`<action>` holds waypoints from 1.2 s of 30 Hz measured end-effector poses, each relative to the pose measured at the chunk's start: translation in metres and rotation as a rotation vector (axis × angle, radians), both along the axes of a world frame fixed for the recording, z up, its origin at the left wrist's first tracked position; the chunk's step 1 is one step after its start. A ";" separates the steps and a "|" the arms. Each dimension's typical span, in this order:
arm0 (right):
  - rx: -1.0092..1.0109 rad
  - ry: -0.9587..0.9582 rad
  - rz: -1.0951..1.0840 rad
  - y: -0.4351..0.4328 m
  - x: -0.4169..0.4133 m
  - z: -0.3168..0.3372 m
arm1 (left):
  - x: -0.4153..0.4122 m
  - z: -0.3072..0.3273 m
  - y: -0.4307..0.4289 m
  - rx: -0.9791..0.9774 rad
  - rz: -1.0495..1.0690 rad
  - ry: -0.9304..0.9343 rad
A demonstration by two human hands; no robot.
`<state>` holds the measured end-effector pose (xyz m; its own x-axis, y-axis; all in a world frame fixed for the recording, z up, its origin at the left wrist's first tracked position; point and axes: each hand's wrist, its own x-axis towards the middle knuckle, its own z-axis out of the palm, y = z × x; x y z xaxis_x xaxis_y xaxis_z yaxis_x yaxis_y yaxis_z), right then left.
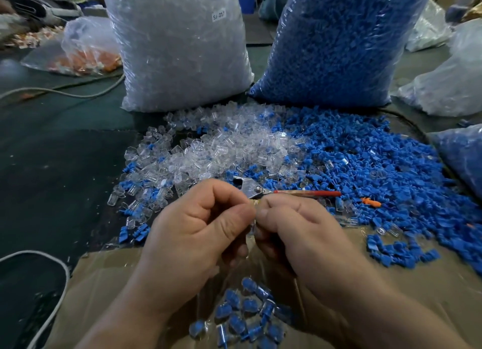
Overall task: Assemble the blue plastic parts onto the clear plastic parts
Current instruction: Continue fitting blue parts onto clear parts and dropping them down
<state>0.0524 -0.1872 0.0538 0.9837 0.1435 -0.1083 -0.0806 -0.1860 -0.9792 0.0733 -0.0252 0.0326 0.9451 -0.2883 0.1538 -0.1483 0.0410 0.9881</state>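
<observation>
Just this side of the red-handled tool (307, 193), the left hand (198, 226) and right hand (300, 228) meet, each grip closed in a pinch on what seems one small clear part (251, 225). It looks light, stiff and slick, so it is best pinched on its flat sides. Loose blue parts (365, 161) lie beyond the tool.

The loose heap of clear plastic parts (229, 145) is glossy and see-through, with smooth faces. The loose heap of blue plastic parts (378, 171) looks opaque and matt. The tall sack of clear parts (180, 49) and the tall sack of blue parts (339, 43) are thin, shiny, wrinkled plastic film. The first carries a small white paper label (218, 16). The flat brown cardboard sheet (109, 278) is dull and rough. The dark green table cover (65, 153) looks matt. The red-handled tool (260, 189) shows bare bright metal at its pivot. A small clear plastic piece (251, 227), pinched between the left hand (198, 226) and the right hand (307, 234), is glossy.
</observation>
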 end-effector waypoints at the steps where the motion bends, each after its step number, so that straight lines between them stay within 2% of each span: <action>1: 0.117 0.113 0.022 0.000 0.000 0.001 | 0.000 -0.001 0.001 -0.003 -0.005 -0.050; 4: 0.142 0.159 0.053 -0.001 0.000 0.000 | 0.002 -0.001 0.003 0.001 -0.032 -0.089; 7: 0.021 0.057 0.042 -0.004 0.003 -0.005 | 0.006 -0.006 0.006 0.017 0.011 -0.087; 11: -0.176 -0.093 0.015 -0.007 0.002 -0.006 | 0.015 -0.008 0.013 -0.159 0.121 -0.026; 14: -0.236 -0.157 -0.013 -0.008 0.003 -0.007 | 0.018 -0.008 0.016 -0.171 0.143 -0.036; 20: -0.258 -0.148 -0.027 -0.009 0.004 -0.004 | 0.017 -0.010 0.013 -0.123 0.154 -0.046; 28: -0.206 -0.301 -0.036 -0.016 0.000 -0.005 | 0.014 -0.010 0.010 -0.097 0.146 -0.067; 36: -0.214 -0.324 -0.034 -0.017 0.002 -0.006 | 0.014 -0.009 0.010 -0.054 0.148 -0.064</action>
<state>0.0544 -0.2037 0.0482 0.9756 0.1178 0.1851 0.2169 -0.3912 -0.8944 0.0874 -0.0150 0.0238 0.9645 -0.1362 0.2264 -0.2190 0.0673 0.9734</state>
